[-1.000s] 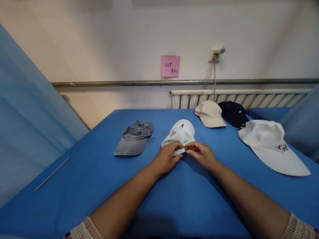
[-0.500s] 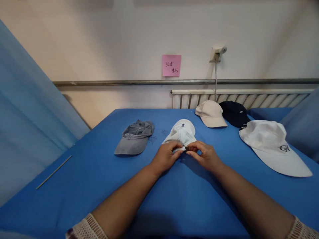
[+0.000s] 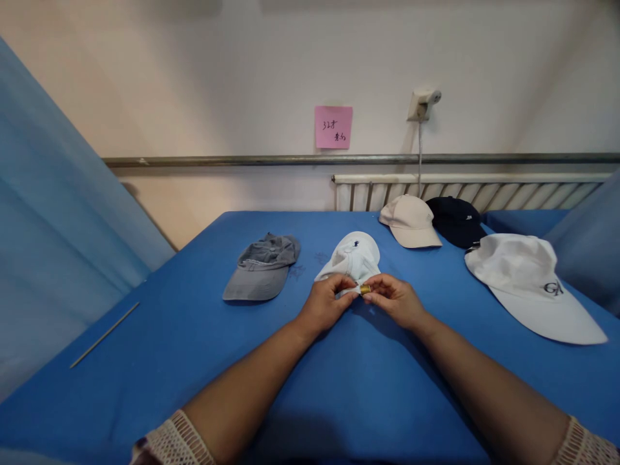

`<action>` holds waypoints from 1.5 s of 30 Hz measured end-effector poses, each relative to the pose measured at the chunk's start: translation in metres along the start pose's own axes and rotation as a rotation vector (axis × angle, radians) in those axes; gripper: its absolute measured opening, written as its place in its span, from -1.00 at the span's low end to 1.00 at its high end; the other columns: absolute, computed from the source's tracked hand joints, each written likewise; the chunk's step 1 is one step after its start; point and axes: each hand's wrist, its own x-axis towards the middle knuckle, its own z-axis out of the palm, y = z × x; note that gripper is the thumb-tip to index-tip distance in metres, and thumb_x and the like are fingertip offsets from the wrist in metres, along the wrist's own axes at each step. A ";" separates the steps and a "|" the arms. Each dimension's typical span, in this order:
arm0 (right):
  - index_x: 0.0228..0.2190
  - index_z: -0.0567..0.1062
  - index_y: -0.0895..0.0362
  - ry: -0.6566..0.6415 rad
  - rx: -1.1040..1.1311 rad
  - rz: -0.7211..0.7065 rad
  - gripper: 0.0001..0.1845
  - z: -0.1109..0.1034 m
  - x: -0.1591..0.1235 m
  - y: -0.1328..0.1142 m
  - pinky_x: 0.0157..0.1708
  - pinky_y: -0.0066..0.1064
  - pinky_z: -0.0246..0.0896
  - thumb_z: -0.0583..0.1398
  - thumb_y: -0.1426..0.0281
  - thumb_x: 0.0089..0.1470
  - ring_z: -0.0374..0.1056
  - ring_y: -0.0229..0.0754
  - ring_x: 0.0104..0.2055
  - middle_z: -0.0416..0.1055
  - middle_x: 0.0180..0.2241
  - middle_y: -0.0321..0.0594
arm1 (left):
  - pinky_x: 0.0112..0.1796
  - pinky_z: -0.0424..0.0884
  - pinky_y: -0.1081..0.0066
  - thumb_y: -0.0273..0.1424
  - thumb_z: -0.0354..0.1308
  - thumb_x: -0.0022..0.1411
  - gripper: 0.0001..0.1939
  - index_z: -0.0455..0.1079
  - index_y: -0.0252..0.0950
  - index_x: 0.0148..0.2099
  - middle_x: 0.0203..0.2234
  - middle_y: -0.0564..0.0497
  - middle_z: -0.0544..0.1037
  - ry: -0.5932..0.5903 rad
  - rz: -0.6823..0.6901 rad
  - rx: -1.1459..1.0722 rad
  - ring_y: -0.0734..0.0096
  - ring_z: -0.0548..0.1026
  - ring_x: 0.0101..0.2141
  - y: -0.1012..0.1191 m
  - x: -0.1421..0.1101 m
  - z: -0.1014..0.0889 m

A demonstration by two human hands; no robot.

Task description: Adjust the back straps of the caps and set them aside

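A white cap (image 3: pixel 349 254) with a small dark emblem lies in the middle of the blue surface, its brim pointing away from me. At its near end, my left hand (image 3: pixel 327 302) pinches the white strap. My right hand (image 3: pixel 396 300) has a gold-coloured metal buckle (image 3: pixel 365 290) between thumb and fingertips, right beside the left fingertips. The buckle sits at the strap's end; whether the strap passes through it I cannot tell. Both hands partly cover the strap.
Left of the white cap lies a grey cap (image 3: pixel 261 268). A beige cap (image 3: pixel 409 221), a navy cap (image 3: pixel 455 221) and a large white cap (image 3: pixel 533 284) are on the right. A thin stick (image 3: pixel 104 335) lies far left. Behind run a metal rail (image 3: pixel 271 160) and radiator (image 3: pixel 356 195).
The buckle has turned in my right fingers, so its face now looks bright gold instead of dark. Hands and caps stay nearly where they were.
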 end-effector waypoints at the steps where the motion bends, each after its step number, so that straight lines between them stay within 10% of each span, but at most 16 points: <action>1: -0.25 0.48 0.11 -0.014 -0.042 -0.017 -0.72 -0.002 0.000 -0.002 -0.33 -0.34 0.41 0.30 0.25 -0.02 0.47 -0.20 -0.37 0.54 -0.37 -0.24 | -0.23 0.38 0.44 -0.39 0.20 0.14 -0.86 0.47 -0.32 -0.23 -0.33 0.03 0.57 -0.003 -0.002 -0.009 0.43 0.49 -0.32 -0.001 0.000 0.000; 10: -0.24 0.49 0.08 -0.081 -0.465 -0.269 -0.84 -0.011 -0.001 -0.010 -0.30 -0.37 0.33 0.24 0.38 0.08 0.42 -0.21 -0.34 0.50 -0.33 -0.24 | -0.20 0.37 0.43 -0.37 0.18 0.16 -0.85 0.47 -0.31 -0.22 -0.31 0.02 0.57 -0.055 0.030 0.030 0.40 0.49 -0.29 -0.007 -0.001 0.001; 25: -0.21 0.46 0.09 -0.205 -0.584 -0.359 -0.86 -0.012 -0.002 -0.020 -0.31 -0.37 0.26 0.15 0.42 0.16 0.39 -0.20 -0.33 0.48 -0.32 -0.20 | -0.25 0.35 0.45 -0.32 0.19 0.17 -0.84 0.47 -0.29 -0.25 -0.37 0.05 0.57 -0.097 0.030 0.069 0.42 0.48 -0.32 -0.003 -0.002 -0.001; 45: -0.19 0.51 0.06 -0.040 -0.422 -0.299 -0.81 -0.007 -0.001 -0.009 -0.32 -0.42 0.32 0.23 0.36 0.11 0.42 -0.23 -0.36 0.51 -0.34 -0.25 | -0.24 0.34 0.44 -0.42 0.12 0.15 -0.83 0.50 -0.28 -0.21 -0.34 0.03 0.58 -0.150 -0.001 0.002 0.40 0.47 -0.30 0.009 0.000 -0.010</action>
